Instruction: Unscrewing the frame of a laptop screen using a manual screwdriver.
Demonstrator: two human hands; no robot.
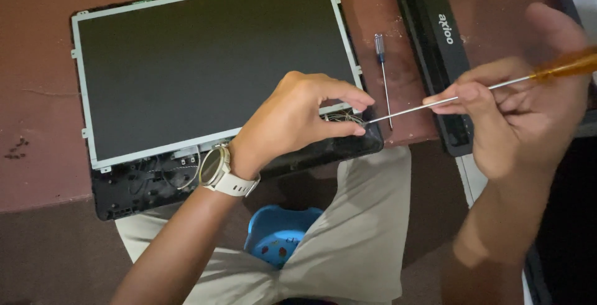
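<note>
A bare laptop screen panel (211, 62) with a metal frame lies in its black back cover (143, 187) on a reddish-brown table. My left hand (298, 118), with a white-strapped watch at the wrist, pinches at thin wires (345, 117) by the panel's lower right corner. My right hand (516, 106) grips a long screwdriver (435, 103) with an amber handle. Its tip reaches the wires beside my left fingertips.
A small blue-handled screwdriver (383, 75) lies on the table right of the panel. A black plastic bezel strip (435, 50) lies further right. My lap in light trousers and a blue plastic stool (280, 233) are below the table edge (37, 202).
</note>
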